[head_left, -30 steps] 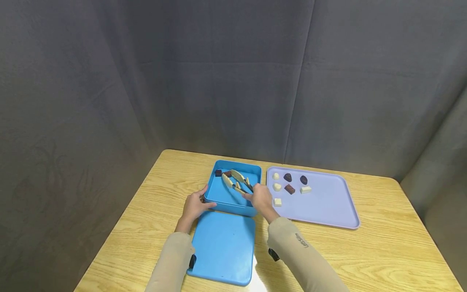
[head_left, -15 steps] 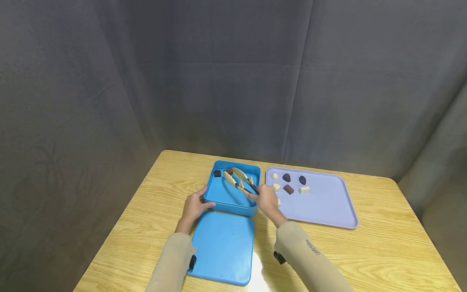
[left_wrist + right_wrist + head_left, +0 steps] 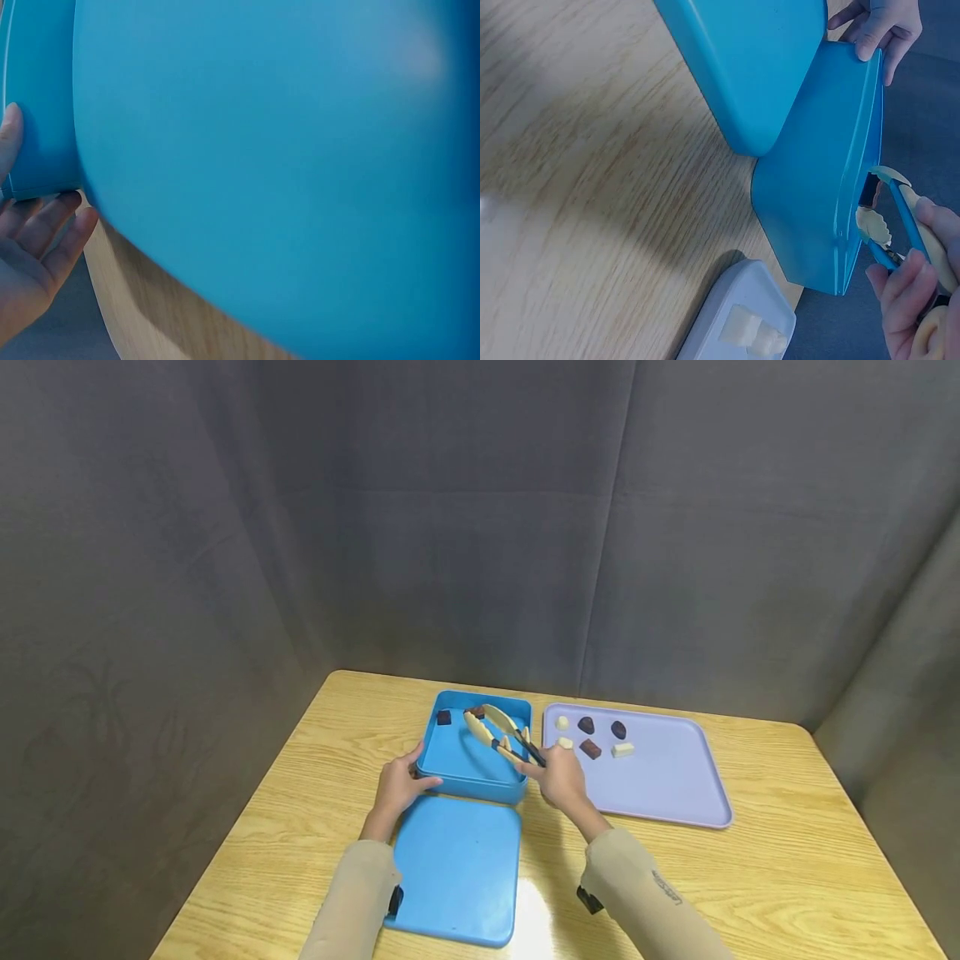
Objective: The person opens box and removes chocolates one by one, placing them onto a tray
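Right now the right hand [image 3: 561,779] is clenched round the handle end of a pair of cream tongs [image 3: 501,732] with dark blue trim, and the tongs' long axis runs up and to the left from that grip, out over the open blue box [image 3: 457,752]. The tong tips are spread, not pressed together, and hang above the box's far right part, close to a brown chocolate [image 3: 477,712] by the far wall; whether anything sits between the tips I cannot tell. A second dark chocolate [image 3: 444,717] lies in the box's far left corner, well apart from the tips.

So the pieces in the box lie away from the grip, forward and left of it, along the line the tongs already point. The other pieces lie to the right of the grip on the lavender tray [image 3: 675,777]: two dark rounded ones, a brown block and a few white ones, grouped at the tray's far left end, near the right hand.

Meanwhile the left hand [image 3: 397,785] rests against the box's near left corner with the thumb on its rim and the fingers loosely bent beside its wall, steadying it rather than gripping. The box's blue lid [image 3: 457,868] lies flat on the tabletop [image 3: 787,877] just in front of the box, between the two sleeves.
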The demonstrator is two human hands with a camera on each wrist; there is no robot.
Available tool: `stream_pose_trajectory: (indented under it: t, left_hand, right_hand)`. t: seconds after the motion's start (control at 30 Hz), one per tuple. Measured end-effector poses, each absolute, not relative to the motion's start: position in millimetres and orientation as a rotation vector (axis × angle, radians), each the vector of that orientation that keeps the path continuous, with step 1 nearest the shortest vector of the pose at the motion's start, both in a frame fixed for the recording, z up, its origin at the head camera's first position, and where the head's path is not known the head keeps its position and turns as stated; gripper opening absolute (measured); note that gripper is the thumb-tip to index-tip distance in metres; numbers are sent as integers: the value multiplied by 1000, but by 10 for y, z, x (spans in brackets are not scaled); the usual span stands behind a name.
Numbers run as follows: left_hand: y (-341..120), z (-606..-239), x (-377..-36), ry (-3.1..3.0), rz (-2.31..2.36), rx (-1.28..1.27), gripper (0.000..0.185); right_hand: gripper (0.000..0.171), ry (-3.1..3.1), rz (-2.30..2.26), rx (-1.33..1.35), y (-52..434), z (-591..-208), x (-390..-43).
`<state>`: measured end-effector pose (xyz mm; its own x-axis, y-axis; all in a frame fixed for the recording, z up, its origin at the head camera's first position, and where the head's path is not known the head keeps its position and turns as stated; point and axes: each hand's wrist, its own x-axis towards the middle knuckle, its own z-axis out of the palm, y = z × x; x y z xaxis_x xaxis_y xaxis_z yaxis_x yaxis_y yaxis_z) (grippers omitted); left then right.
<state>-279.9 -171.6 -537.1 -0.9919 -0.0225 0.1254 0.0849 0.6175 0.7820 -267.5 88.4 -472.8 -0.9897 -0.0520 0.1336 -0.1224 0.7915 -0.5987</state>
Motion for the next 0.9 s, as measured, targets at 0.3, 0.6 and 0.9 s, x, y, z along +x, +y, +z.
stream_pose_trajectory:
  t: [0.3,0.6,0.9]
  left_hand:
    - [-1702,-5342,-2798,-2691,-1326,-64,74]
    - [-1688,-5355,-2823,-2700,-1327,-66,73]
    - [-1694,-5337,-2825,-2693,-1328,-77,73]
  right_hand:
    - [26,-2838,1007,189,980,-4721,-2580]
    - [25,-2810,972,200,1132,-4744,-2459]
    - [31,-2766,1044,217,1265,-4723,-2377]
